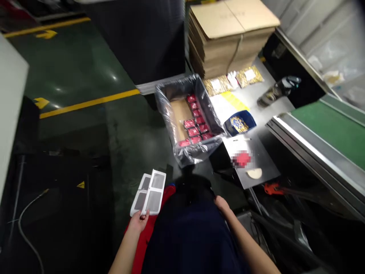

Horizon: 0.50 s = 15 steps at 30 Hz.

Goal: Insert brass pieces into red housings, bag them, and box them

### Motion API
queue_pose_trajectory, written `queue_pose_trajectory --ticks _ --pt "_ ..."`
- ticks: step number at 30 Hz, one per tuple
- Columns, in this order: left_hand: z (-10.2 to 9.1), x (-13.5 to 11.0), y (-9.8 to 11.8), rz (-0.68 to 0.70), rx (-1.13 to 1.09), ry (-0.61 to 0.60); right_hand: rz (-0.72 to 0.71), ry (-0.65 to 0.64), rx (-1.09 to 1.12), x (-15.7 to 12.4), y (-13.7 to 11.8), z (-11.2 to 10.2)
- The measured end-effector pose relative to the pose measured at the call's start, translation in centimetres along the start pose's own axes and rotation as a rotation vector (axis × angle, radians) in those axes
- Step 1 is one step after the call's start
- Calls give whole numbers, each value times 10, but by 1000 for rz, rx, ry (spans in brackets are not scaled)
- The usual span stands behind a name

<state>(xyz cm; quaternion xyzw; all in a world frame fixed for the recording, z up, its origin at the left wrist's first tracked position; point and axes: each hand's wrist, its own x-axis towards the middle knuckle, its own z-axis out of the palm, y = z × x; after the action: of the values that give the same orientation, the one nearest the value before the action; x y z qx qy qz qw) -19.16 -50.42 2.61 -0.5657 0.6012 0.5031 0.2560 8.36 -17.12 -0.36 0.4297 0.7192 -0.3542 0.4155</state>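
Note:
My left hand (138,220) is closed on the near edge of a white plastic tray (149,192) with several rectangular pockets, held out over the dark floor to the left of my lap. My right hand (221,206) rests on my dark-clothed lap on the right side; its fingers are mostly hidden. Ahead stands a cardboard box lined with clear plastic film (188,118), partly filled with rows of red packets (195,125).
A metal work table (258,152) carries a blue bag (240,122), yellow sheet (234,101), gold packets (249,75), a dark bottle (278,90). Flat cardboard stack (230,34) stands behind. Green conveyor (330,127) runs on the right. Black cabinet (42,205) at left.

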Motion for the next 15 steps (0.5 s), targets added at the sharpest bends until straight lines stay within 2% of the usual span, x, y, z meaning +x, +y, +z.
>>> queue_pose_trajectory --ticks 3,7,9,12,15 --pt "-3 5 43 36 -72 -43 -135 103 48 0 -78 -30" --pt "-6 3 98 115 -110 -114 -395 139 172 0 -209 -63" --pt "-6 1 124 160 -93 -151 -486 87 238 3 -280 -68" --pt "-1 4 170 235 -37 -201 -492 -44 292 19 -383 -70" --pt "13 19 237 336 22 -130 -422 -190 287 48 -475 -73"
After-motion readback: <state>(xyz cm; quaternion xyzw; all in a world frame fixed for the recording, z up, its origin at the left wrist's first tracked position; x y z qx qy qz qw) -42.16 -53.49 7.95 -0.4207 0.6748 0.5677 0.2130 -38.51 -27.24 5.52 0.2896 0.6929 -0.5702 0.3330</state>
